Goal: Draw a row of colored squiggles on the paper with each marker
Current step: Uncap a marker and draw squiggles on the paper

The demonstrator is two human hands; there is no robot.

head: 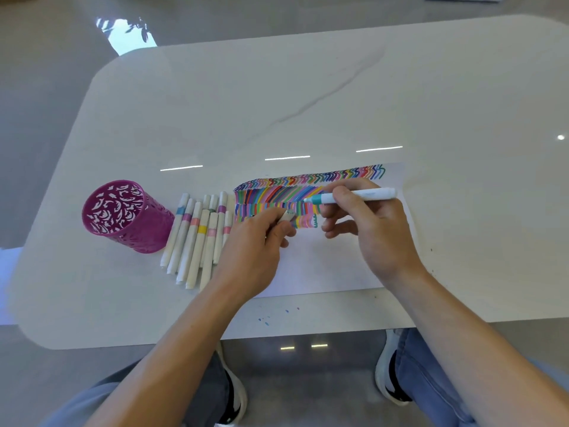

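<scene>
- Your right hand (pixel 366 223) grips a teal-tipped white marker (pixel 354 196), thumb and fingers curled round its barrel near the coloured end.
- The marker lies nearly level, its tip pointing to your left over the rows already drawn; whether the tip touches the sheet cannot be told.
- Your left hand (pixel 257 241) rests on the left part of the sheet, its fingers curled and pinching a small pale cap (pixel 288 216).
- The white sheet of paper (pixel 323 266) lies flat on the glossy white bench (pixel 308 87), close to the edge nearest you, with its lower half still bare.
- Rows of coloured squiggles (pixel 308 180) run across the top of the sheet: the upper rows reach far to the right, and the lowest row stops between your two hands.
- A short teal squiggle (pixel 315 222) ends that lowest row, just below the marker's tip.
- A bundle of white markers with coloured bands (pixel 197 238) lies on the bench just left of the sheet, side by side, partly under your left forearm.
- A magenta cut-out pen cup (pixel 123 217) stands left of the bundle, touching or nearly touching the outermost marker.
- Small blue ink specks (pixel 266 321) dot the bench between the sheet and the near edge.
</scene>
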